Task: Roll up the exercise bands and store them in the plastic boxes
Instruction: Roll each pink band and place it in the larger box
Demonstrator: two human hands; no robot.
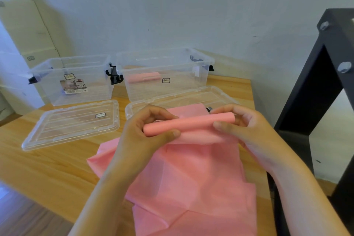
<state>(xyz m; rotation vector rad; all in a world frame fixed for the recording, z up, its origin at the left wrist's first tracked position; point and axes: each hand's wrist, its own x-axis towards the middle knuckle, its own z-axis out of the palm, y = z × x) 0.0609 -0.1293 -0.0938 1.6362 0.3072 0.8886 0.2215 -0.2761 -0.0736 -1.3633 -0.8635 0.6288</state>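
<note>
Above the near right of the wooden table (47,168), my left hand (145,130) and right hand (247,128) pinch the ends of the half-rolled pink rubber exercise band (188,122), its loose tail draping toward me.

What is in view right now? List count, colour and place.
Left clear plastic box: one, transparent, back left of table.
Right clear plastic box: one, transparent, back centre.
Rolled pink band: one, pink, inside the right box.
Clear flat plastic lids: two, transparent, left lid and right lid before the boxes.
Half-rolled pink exercise band: one, pink, held over the table.
Loose band material: count unclear, pink, near edge.
Wooden table: one, light brown.
Black metal frame: one, black, far right.
Cardboard cartons: count unclear, beige, back left.
Left hand, right hand: two, gripping the roll's ends.
</note>
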